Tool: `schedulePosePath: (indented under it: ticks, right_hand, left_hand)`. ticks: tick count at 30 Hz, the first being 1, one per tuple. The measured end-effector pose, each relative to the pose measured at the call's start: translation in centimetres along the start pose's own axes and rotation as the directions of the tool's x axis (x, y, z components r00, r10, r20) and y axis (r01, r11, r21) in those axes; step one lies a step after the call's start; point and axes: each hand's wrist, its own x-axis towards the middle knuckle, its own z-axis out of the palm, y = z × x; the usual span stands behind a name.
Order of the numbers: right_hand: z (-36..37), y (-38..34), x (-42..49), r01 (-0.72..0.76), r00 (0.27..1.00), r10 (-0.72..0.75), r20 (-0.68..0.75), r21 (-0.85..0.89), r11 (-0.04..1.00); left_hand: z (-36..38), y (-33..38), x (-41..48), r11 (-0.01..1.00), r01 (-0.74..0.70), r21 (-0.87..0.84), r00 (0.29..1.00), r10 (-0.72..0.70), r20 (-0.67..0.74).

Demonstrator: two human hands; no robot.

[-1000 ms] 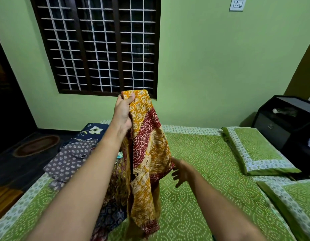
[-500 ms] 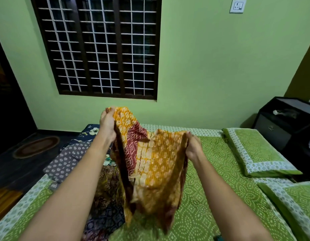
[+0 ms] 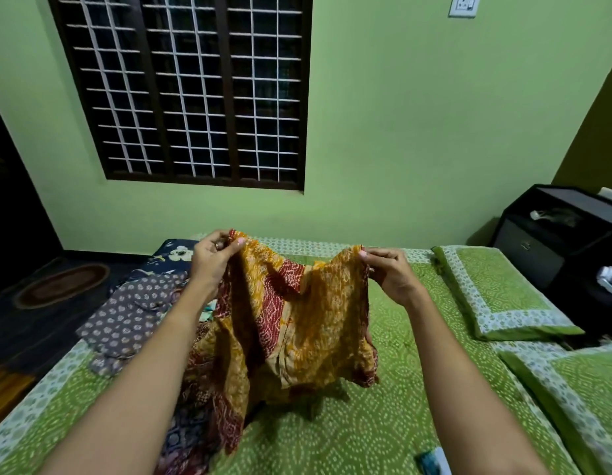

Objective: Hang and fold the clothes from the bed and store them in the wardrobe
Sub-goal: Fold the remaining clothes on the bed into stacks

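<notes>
Two hands hold one garment up over the bed, well apart from each other. The left hand pinches one top corner of the yellow and red garment between thumb and curled fingers. The right hand pinches the other top corner the same way, so the top edge sags in a shallow curve between them.

The cloth is mustard yellow with a fine pale dotted print. Broad dark red bands cross it and carry the same white dots. One red band runs slantwise down from near the left hand, and more red shows along the lower edges. The garment hangs in loose folds, creased and doubled on itself. On the left side its lower part trails down onto the green dotted bedspread; whether the right hem touches the bed I cannot tell.

To the left of it, other clothes lie heaped on the bed. A grey garment has small white flowers, with a navy cloth printed in large pale blooms behind it. A dark blue and maroon patterned piece lies under the left forearm.

Two green pillows with white borders, the far pillow and the near pillow, lie at the right side of the bed. A black cabinet stands beyond them, and a dark barred window is set in the green wall behind the bed
</notes>
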Motion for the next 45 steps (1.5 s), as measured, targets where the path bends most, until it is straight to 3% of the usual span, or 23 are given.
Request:
schedulePosePath:
  ticks: [1,3,5,7,8,10,12,14,16,18,21,23,26,30,32,34,36,37,39,41,42,43,45]
  right_hand:
    - [0.2,-0.1,0.3,-0.043,0.999,0.042,-0.021,-0.059,0.997]
    - [0.6,-0.2,1.3,-0.148,0.965,0.074,-0.253,-0.285,0.947]
    - [0.7,0.1,2.3,-0.297,0.804,-0.068,-0.591,-0.497,0.815]
    - [1.7,0.1,2.1,-0.351,0.739,-0.158,-0.655,-0.573,0.740]
    - [2.5,-0.1,1.7,-0.311,0.760,-0.188,-0.623,-0.602,0.735]
    - [4.5,-0.2,1.1,-0.211,0.822,-0.229,-0.521,-0.652,0.728]
    - [6.9,-0.2,0.7,-0.127,0.899,-0.197,-0.391,-0.663,0.737]
    - [9.9,-0.1,0.6,-0.067,0.962,-0.112,-0.251,-0.610,0.790]
    - [12.0,-0.4,0.4,-0.017,0.994,-0.048,-0.094,-0.592,0.806]
    - [12.8,-1.3,-0.1,-0.004,0.995,0.053,0.082,-0.510,0.860]
    - [11.7,-2.6,-0.2,-0.045,0.931,0.138,0.337,-0.272,0.961]
    - [10.5,-2.8,0.3,0.050,0.957,0.038,0.287,-0.292,0.955]
    - [9.1,-2.2,1.0,0.232,0.965,-0.123,0.230,-0.538,0.810]
    - [8.1,-0.5,0.7,0.303,0.894,0.106,0.434,-0.764,0.570]
    - [7.8,0.7,0.3,0.335,0.894,0.058,0.444,-0.749,0.571]
    - [7.9,1.2,-0.4,0.391,0.903,-0.104,0.417,-0.698,0.600]
    - [8.5,0.8,-1.0,0.431,0.893,-0.153,0.424,-0.704,0.564]
    - [8.9,0.5,-1.1,0.425,0.897,-0.129,0.422,-0.749,0.508]
    - [9.4,0.0,-1.0,0.421,0.901,-0.016,0.433,-0.866,0.271]
    - [9.5,0.0,-0.7,0.433,0.882,0.201,0.426,-0.901,0.011]
    - [9.2,-0.1,-0.6,0.434,0.862,0.309,0.401,-0.900,-0.045]
    - [9.0,-0.5,-0.8,0.405,0.848,0.378,0.371,-0.914,-0.012]
    - [8.3,-1.5,-0.3,0.364,0.868,0.293,0.400,-0.916,0.171]
  left_hand:
    - [-0.1,0.0,0.2,0.999,0.031,0.010,0.997,-0.032,0.076]
    - [0.2,-0.3,0.4,0.975,0.048,0.217,0.994,-0.067,0.082]
    - [0.7,-0.6,0.4,0.926,0.099,0.363,0.982,-0.033,-0.185]
    - [1.2,-0.5,-0.2,0.941,0.184,0.284,0.907,-0.052,-0.417]
    - [1.5,-0.6,-0.4,0.949,0.186,0.254,0.889,-0.053,-0.454]
    - [2.5,-0.7,-0.7,0.944,0.164,0.288,0.917,-0.038,-0.397]
    - [4.0,-0.7,-1.2,0.920,0.081,0.383,0.974,0.008,-0.226]
    - [5.3,-0.9,-1.7,0.928,-0.015,0.373,0.999,-0.002,0.044]
    - [5.9,-0.9,-2.2,0.950,-0.060,0.306,0.957,-0.032,0.288]
    - [5.4,-0.8,-2.3,0.944,-0.106,0.311,0.925,-0.021,0.379]
    - [4.1,-1.3,-1.9,0.958,-0.108,0.266,0.934,0.006,0.357]
    - [3.6,-1.7,-1.9,0.976,-0.074,0.206,0.957,0.012,0.288]
    - [3.7,-1.6,-2.1,0.993,-0.079,0.087,0.977,0.059,0.206]
    - [3.5,-0.1,-1.7,0.994,-0.092,-0.061,0.984,0.100,0.146]
    - [3.0,0.2,-1.1,0.989,-0.083,-0.122,0.988,0.097,0.118]
    - [2.5,0.3,-0.6,0.986,-0.104,-0.134,0.986,0.120,0.119]
    - [2.2,0.5,-0.6,0.982,-0.126,-0.140,0.979,0.146,0.143]
    - [2.2,0.7,-0.8,0.981,-0.131,-0.142,0.977,0.152,0.148]
    - [2.0,1.0,-1.0,0.976,-0.119,-0.183,0.979,0.146,0.144]
    - [1.5,1.3,-1.0,0.956,-0.123,-0.265,0.985,0.151,0.087]
    - [1.2,1.5,-0.8,0.951,-0.142,-0.276,0.986,0.160,0.044]
    - [0.9,1.7,-0.6,0.954,-0.166,-0.251,0.985,0.172,0.003]
    - [0.3,1.5,-0.2,0.971,-0.207,-0.121,0.977,0.200,-0.072]
